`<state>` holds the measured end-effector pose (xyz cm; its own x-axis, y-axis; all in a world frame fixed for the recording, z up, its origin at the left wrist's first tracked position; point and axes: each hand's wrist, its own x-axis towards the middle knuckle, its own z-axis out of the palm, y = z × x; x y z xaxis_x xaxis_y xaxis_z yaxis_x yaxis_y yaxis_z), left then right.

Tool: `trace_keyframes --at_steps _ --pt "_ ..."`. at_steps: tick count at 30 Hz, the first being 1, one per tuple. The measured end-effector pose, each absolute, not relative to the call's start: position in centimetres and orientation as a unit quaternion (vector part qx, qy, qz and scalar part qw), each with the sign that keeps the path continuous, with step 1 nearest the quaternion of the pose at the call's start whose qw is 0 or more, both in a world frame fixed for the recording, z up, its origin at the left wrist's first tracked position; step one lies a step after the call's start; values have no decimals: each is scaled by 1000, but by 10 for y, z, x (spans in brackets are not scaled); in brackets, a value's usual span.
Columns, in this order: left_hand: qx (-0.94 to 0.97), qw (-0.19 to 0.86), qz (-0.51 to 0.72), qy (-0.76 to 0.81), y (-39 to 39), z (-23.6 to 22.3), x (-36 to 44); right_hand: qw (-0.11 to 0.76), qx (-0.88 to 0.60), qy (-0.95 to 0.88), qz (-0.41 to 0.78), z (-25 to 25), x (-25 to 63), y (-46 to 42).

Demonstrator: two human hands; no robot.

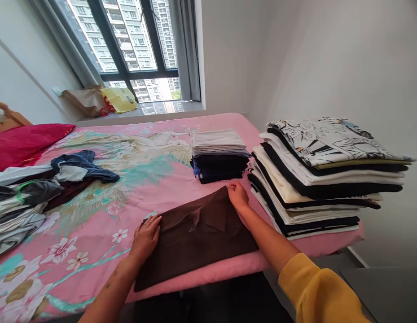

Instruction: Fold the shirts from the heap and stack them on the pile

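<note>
A dark brown folded garment [198, 233] lies spread at the bed's near edge, with creases near its middle. Its exact kind I cannot make out. My left hand [147, 233] rests on its left far corner, fingers stretched out over the cloth. At the right far corner, my right hand [238, 195] pinches the cloth between closed fingers. Just beyond the garment stands a small stack of folded clothes [220, 154], pale on top and black and blue below.
On the right rises a tall stack of folded clothes [316, 179], a printed white piece on top. Loose clothes [29, 197] lie in a heap at left. The pink flowered bedsheet [137, 197] covers the bed. Bags [119, 99] sit by the window.
</note>
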<state>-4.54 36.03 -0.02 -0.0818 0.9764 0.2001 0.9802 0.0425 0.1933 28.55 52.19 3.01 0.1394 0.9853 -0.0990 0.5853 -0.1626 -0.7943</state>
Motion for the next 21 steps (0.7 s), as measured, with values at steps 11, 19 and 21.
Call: trace_keyframes --at_steps 11,19,21 --pt "-698 -43 -82 -710 338 -7 -55 88 -588 -794 124 -13 240 483" --pt "-691 -66 -87 -714 335 -19 -63 80 -593 -793 113 -18 245 486" --pt "-688 -76 -90 -716 336 -14 -63 136 -581 -797 95 -4 242 471"
